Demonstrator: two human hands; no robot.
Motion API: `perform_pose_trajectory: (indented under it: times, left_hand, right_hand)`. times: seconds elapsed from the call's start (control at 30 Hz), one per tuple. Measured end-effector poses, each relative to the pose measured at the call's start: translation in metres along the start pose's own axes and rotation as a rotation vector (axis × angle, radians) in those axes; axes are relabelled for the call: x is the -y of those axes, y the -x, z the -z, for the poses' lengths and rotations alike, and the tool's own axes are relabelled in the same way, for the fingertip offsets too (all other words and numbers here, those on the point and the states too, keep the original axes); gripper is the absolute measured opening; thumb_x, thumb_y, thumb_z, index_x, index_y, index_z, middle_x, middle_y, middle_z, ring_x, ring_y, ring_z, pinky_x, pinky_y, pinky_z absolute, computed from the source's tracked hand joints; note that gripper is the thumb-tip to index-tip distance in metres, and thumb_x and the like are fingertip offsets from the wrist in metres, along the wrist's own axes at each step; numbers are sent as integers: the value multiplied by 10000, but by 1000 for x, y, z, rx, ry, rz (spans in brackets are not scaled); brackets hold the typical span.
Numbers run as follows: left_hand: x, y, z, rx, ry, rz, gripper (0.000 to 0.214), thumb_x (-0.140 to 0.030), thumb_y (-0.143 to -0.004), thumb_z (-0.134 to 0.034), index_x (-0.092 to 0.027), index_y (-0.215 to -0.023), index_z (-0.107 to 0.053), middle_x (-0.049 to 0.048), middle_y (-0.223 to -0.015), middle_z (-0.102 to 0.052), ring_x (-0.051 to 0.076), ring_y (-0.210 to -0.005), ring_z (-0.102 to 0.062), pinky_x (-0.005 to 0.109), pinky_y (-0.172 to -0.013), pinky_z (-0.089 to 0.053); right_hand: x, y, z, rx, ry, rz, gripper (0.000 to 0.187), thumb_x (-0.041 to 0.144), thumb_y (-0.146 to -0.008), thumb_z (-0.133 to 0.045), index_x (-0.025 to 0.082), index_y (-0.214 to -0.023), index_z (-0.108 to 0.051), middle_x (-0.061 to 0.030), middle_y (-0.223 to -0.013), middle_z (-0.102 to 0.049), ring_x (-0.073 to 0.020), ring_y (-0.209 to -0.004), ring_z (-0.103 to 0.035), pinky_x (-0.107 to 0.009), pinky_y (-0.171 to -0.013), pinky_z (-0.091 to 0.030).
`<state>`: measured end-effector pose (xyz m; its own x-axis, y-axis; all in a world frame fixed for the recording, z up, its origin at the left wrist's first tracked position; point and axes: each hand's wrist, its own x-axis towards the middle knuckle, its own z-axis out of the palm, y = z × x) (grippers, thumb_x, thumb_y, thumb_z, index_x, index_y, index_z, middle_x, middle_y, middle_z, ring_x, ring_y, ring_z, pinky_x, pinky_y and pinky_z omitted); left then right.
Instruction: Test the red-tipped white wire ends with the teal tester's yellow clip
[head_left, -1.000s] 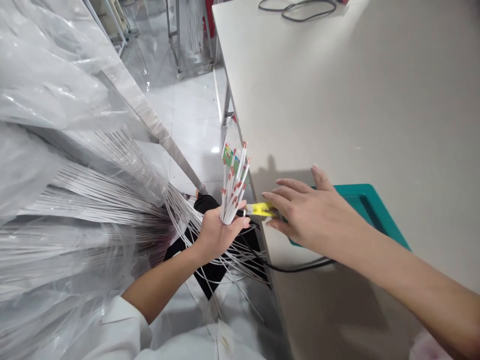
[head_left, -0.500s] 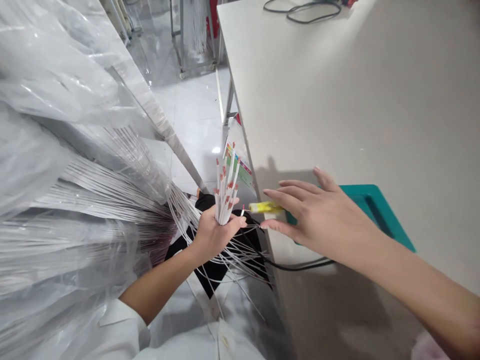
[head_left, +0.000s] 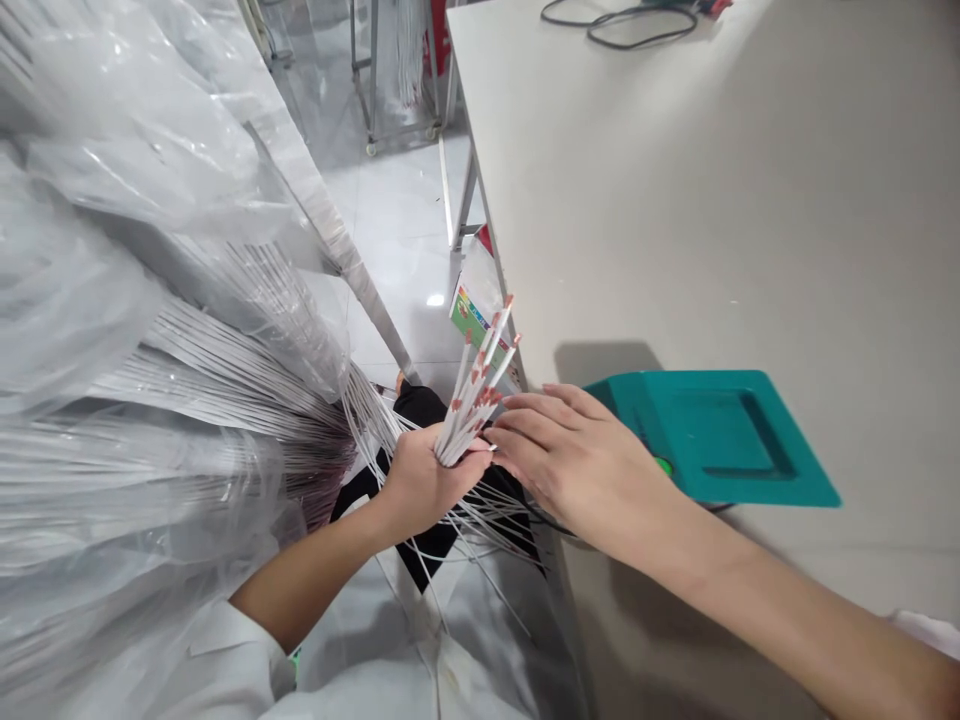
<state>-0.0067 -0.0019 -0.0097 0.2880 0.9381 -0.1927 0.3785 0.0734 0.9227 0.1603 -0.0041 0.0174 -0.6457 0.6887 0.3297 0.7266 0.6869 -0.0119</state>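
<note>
My left hand (head_left: 421, 482) is closed around a bundle of thin white wires (head_left: 474, 398) with reddish copper tips, held upright just off the table's left edge. My right hand (head_left: 564, 455) reaches across that edge. Its fingers are pressed together and their tips rest against the bundle just above my left fist. Its thumb and whatever sits under the fingers are hidden. More loose white wires (head_left: 480, 520) trail down below both hands.
A teal plastic device (head_left: 712, 435) lies on the beige table (head_left: 675, 200) just right of my right hand. A black cable (head_left: 637, 22) lies at the far edge. Plastic-wrapped wire bundles (head_left: 150, 380) and a metal rail (head_left: 352, 270) fill the left. A wheeled rack (head_left: 390, 90) stands behind.
My right hand has moved left off the table edge onto the wire bundle. The yellow piece it held at its fingertips no longer shows. The teal device is now uncovered.
</note>
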Motion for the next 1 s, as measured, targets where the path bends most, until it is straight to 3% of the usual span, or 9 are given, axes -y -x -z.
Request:
perform_pose_trajectory:
  times: [0.17,0.27,0.37,0.5,0.6,0.67,0.77,0.87,1.0]
  left_hand:
    - [10,6,3,-14,-126,-97,191,-228,-730,-549,-150,-556,-559,-24,-535,-484,94,-542,-421,211,-525,-355]
    - [18,8,7,-6,-134,-88,193,-237,-732,-551,-148,-561,-551,-27,-535,-471,88,-526,-405,213,-518,-343]
    - [25,10,13,102,1,-20,168,-248,-746,-561,-141,-626,-607,-6,-600,-554,106,-588,-483,218,-580,-385]
    - [40,13,20,169,136,54,203,-318,-741,-606,-129,-695,-664,23,-677,-628,139,-668,-547,237,-641,-417]
    - [50,15,23,170,133,96,231,-350,-723,-629,-126,-711,-683,32,-683,-644,152,-679,-565,249,-651,-428]
    - [52,16,25,139,141,117,246,-362,-706,-648,-126,-758,-694,37,-701,-655,161,-698,-580,257,-665,-439]
    - [46,17,27,75,157,148,296,-373,-701,-652,-120,-848,-696,35,-678,-646,164,-694,-587,252,-638,-447]
    - [36,17,24,131,158,129,284,-376,-733,-615,-114,-809,-694,19,-627,-615,145,-642,-564,234,-585,-435]
    - [29,16,21,210,176,23,230,-346,-725,-626,-122,-734,-674,-4,-638,-608,118,-609,-529,224,-582,-428]
  right_hand:
    - [9,-5,-1,33,145,40,324,64,-854,-400,190,-655,-622,-28,-666,-641,-185,-787,-584,-406,-839,-426]
    - [17,-5,-6,28,207,104,307,64,-850,-413,197,-705,-650,-36,-703,-660,-215,-870,-580,-450,-913,-385]
    - [23,-2,-14,17,165,123,236,97,-833,-468,184,-753,-672,-53,-771,-680,-245,-940,-576,-465,-949,-363]
    - [28,0,-20,108,45,67,182,89,-787,-535,163,-679,-663,-46,-689,-655,-235,-911,-597,-452,-987,-359]
    - [29,1,-17,115,-89,24,149,178,-812,-549,165,-728,-671,-48,-710,-663,-244,-950,-598,-474,-998,-358]
    - [28,1,-15,64,-197,-28,162,246,-840,-533,171,-816,-674,-46,-771,-681,-232,-959,-602,-464,-985,-384]
    - [28,2,-14,-99,-285,-112,152,202,-841,-529,155,-913,-655,-60,-857,-694,-204,-911,-619,-409,-925,-454]
    - [31,1,-17,-197,-393,-191,154,155,-825,-537,133,-942,-634,-92,-884,-684,-195,-854,-624,-355,-800,-518]
    - [35,-5,-24,-195,-699,-346,87,176,-832,-540,175,-830,-628,-49,-768,-665,-142,-703,-614,-260,-617,-513]
